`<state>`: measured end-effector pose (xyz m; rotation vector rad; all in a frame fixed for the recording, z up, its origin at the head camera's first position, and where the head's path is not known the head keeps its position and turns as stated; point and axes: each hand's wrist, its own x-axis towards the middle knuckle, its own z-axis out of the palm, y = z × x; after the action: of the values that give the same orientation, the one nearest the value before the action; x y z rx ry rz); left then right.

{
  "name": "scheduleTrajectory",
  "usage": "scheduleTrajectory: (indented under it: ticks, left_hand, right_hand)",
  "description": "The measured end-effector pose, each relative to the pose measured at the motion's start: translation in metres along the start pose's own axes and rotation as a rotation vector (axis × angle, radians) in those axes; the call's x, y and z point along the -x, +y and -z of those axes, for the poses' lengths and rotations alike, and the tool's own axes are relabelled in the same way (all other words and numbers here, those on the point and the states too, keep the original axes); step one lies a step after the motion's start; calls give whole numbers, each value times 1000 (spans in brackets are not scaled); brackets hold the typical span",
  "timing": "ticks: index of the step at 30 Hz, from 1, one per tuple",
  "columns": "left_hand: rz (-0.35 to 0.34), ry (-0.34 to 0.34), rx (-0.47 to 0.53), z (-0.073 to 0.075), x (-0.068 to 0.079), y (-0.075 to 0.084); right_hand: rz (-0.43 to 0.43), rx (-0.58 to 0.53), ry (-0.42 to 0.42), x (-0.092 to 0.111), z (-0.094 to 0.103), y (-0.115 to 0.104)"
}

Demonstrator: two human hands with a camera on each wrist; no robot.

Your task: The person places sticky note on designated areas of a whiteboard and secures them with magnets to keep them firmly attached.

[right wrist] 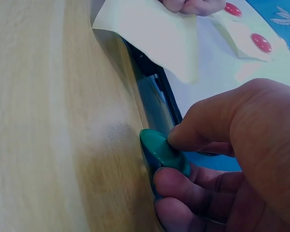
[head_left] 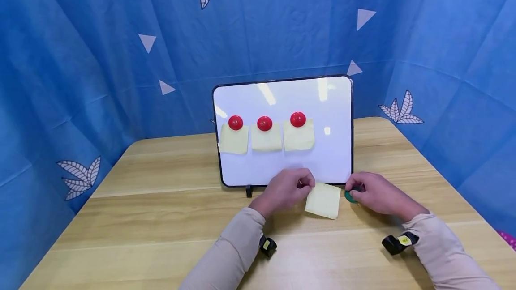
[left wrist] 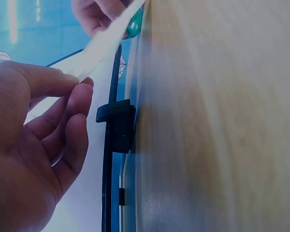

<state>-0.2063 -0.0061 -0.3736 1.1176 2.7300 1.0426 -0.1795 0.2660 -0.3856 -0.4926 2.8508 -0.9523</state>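
A pale yellow sticky note [head_left: 324, 200] is pinched at its upper left corner between the thumb and forefinger of my left hand [head_left: 285, 189]. In the left wrist view the note [left wrist: 106, 44] appears nearly edge-on. My right hand [head_left: 376, 193] pinches a round green magnet [right wrist: 162, 149] close to the tabletop, just right of the note. Behind both hands stands a whiteboard [head_left: 330, 155] with a black frame. On it hang three yellow notes [head_left: 266, 141] in a row, each under a round red magnet [head_left: 264, 123].
The whiteboard rests on small black feet [head_left: 248, 190] on a light wooden table [head_left: 161, 218]. A blue curtain [head_left: 282, 26] with leaf and triangle prints hangs behind and at both sides. Each wrist wears a black strap device [head_left: 268, 246].
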Motion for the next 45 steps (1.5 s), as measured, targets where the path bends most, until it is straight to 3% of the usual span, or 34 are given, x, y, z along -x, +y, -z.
scheduleTrajectory:
  ticks: [7,22,37,45]
  left_hand:
    - [-24,58,61,0,-1,-1]
    - [-39,187,56,0,-4,2]
    - [-81,328,136,1,-12,2]
    - [-70,339,153,3,-17,0]
  right_hand:
    - [-35,-35,-18,0,1,2]
    - [-31,-55,-27,1,0,3]
    - [-16,-61,-20,-2,0,2]
    - [-31,-97,-21,0,-1,5]
